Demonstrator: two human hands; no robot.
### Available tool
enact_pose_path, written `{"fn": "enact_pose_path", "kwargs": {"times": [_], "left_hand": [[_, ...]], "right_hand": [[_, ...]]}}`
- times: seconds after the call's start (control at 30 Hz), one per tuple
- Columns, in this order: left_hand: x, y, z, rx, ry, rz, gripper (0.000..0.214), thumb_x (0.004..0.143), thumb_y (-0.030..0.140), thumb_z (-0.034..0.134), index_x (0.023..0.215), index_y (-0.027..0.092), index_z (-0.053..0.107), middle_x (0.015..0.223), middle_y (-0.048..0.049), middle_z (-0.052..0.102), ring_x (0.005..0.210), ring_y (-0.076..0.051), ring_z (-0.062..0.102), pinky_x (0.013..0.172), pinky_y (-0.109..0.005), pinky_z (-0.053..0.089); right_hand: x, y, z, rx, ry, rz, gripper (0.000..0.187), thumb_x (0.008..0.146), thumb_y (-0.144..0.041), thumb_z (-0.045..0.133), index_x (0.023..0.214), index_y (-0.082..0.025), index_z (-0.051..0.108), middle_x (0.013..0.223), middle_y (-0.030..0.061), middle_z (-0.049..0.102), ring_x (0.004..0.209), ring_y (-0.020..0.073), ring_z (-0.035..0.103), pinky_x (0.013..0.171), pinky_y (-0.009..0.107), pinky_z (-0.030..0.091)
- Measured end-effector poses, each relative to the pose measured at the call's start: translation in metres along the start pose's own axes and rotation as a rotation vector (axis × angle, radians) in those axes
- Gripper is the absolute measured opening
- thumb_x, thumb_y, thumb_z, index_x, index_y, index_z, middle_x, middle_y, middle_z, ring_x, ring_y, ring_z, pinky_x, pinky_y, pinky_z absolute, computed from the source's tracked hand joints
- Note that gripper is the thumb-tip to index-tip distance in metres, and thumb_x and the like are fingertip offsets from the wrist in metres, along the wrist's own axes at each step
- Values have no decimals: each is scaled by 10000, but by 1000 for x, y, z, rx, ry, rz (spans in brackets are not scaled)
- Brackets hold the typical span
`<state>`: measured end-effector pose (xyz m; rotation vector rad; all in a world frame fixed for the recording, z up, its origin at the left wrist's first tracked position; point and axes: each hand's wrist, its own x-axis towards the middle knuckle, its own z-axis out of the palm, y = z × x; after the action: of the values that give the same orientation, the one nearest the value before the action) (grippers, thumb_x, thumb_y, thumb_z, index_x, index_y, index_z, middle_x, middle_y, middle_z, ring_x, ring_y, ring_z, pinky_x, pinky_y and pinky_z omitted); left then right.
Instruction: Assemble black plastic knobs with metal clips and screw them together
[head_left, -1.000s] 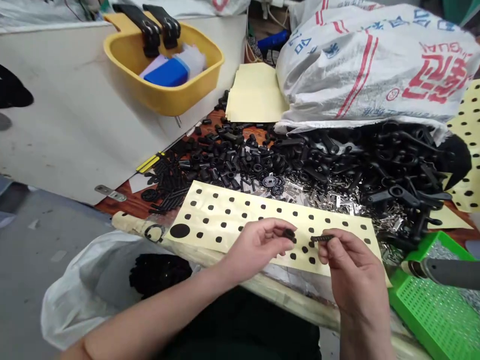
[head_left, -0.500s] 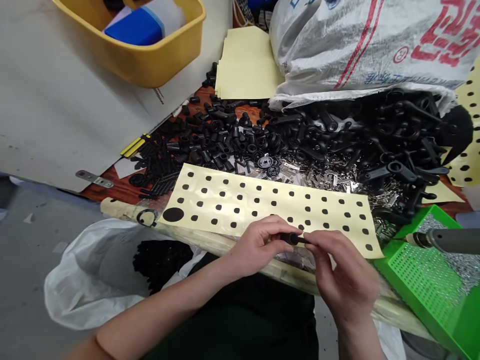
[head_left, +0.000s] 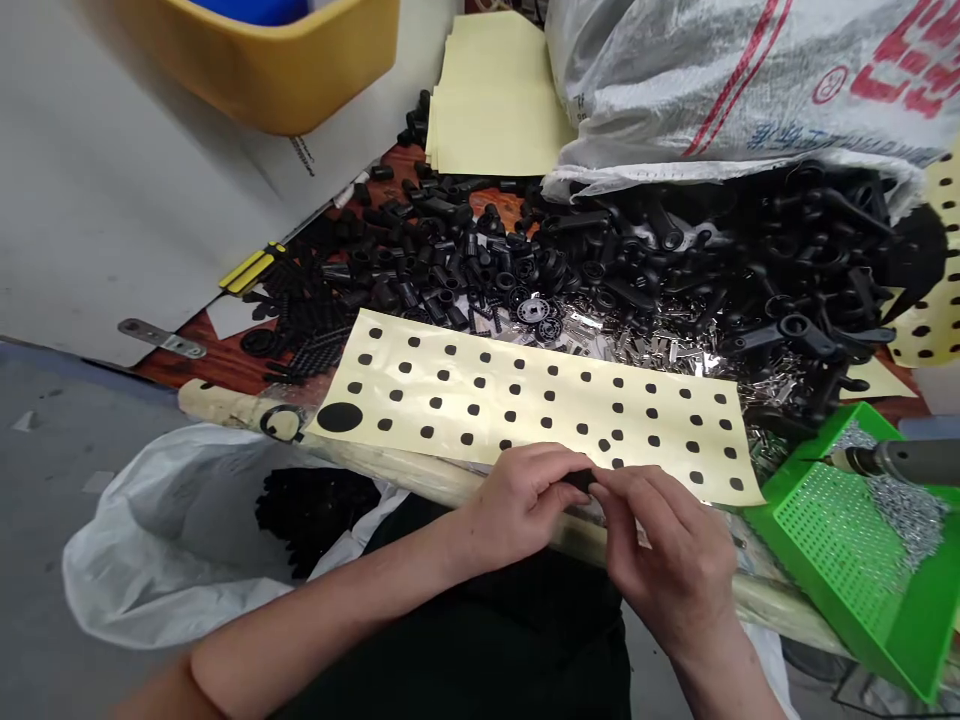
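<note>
Below the middle of the view, my left hand (head_left: 517, 500) pinches a small black plastic sleeve (head_left: 579, 480) between thumb and fingers. My right hand (head_left: 667, 545) is closed at the sleeve's right end, its fingertips meeting those of the left; they hide the thin black piece seen there earlier. Just beyond both hands lies a pale yellow sheet (head_left: 491, 400) with rows of black pads and one large black disc (head_left: 340, 416) at its left end.
Black plastic parts (head_left: 442, 260) and metal clips (head_left: 660, 345) are heaped behind the sheet. A green basket (head_left: 825, 520) of small metal pieces stands right, beside a grey power tool (head_left: 915, 462). A yellow bin (head_left: 300, 80), white sack (head_left: 637, 90) and open white bag (head_left: 165, 540) surround the bench.
My right fingers have come closer to the left, and the thin black piece between the hands no longer shows. The view has tilted slightly downward.
</note>
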<state>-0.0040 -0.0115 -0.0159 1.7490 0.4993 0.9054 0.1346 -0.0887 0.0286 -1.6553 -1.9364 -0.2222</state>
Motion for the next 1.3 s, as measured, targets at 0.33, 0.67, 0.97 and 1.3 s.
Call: {"fn": "enact_pose_path", "kwargs": {"times": [0.33, 0.67, 0.97, 1.3], "left_hand": [[-6, -2, 4, 123, 78, 64, 213, 814, 14, 535, 963, 63, 679, 841, -114, 722, 782, -186, 675, 714, -287, 557], [-3, -5, 5, 85, 74, 24, 220, 790, 11, 521, 907, 112, 678, 828, -77, 732, 770, -170, 685, 703, -269, 555], [-6, -8, 7, 159, 88, 67, 188, 808, 44, 531, 928, 98, 665, 801, -94, 713, 743, -186, 666, 660, -286, 544], [-5, -7, 7, 102, 122, 22, 212, 765, 10, 537, 901, 99, 674, 784, -83, 709, 737, -176, 666, 667, -273, 538]], "right_hand": [[3, -11, 2, 90, -28, 233, 152, 857, -124, 589, 716, -182, 584, 578, -30, 598, 454, 66, 510, 455, 186, 395], [7, 3, 2, 81, -73, -78, 178, 834, -7, 545, 829, -176, 600, 688, 26, 658, 636, 127, 616, 617, 237, 494], [8, -5, 2, 86, -89, 177, 151, 827, -113, 591, 694, -185, 601, 594, -29, 631, 482, 73, 542, 449, 182, 380], [8, -3, 3, 176, -119, 267, 154, 832, -173, 601, 682, -186, 637, 592, -16, 656, 484, 86, 576, 460, 180, 431]]}}
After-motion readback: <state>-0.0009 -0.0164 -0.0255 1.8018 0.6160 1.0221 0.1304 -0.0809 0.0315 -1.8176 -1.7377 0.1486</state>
